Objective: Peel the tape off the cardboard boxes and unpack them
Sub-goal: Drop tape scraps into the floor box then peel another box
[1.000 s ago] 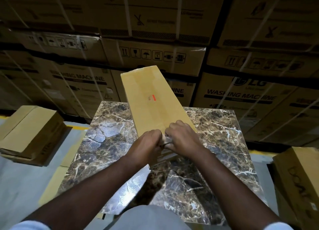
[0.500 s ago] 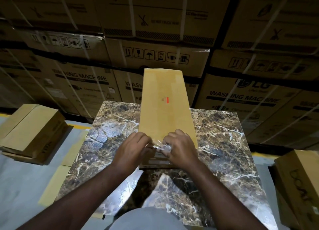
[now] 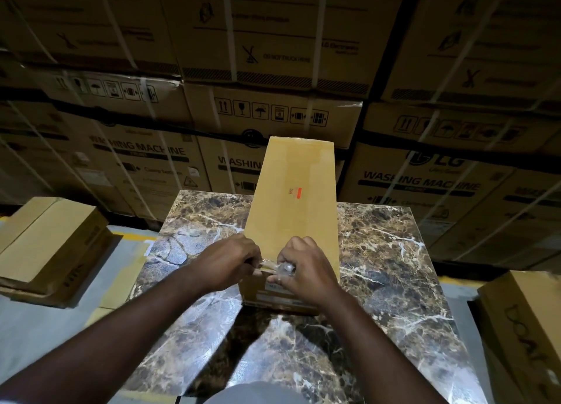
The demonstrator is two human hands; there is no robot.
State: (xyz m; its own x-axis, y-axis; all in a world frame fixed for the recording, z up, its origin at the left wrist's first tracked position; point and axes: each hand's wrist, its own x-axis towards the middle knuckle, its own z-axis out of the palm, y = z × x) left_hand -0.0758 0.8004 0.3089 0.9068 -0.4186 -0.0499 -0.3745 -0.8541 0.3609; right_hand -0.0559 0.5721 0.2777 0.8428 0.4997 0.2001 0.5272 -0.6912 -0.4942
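While both hands, left (image 3: 226,262) and right (image 3: 305,270), pinch tape (image 3: 268,264) at box (image 3: 293,209) near end: peeling begun; next, pull lengthwise.

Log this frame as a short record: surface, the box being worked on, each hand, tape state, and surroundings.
surface: marble-patterned table
box: long cardboard box lying flat on the table, near end toward the person
left hand: left hand pinches clear tape at the box's near end
right hand: right hand grips a crumpled wad of the same tape
tape state: lifted at the near end; the rest cannot be judged
surroundings: stacked washing machine cartons behind; smaller boxes at both sides
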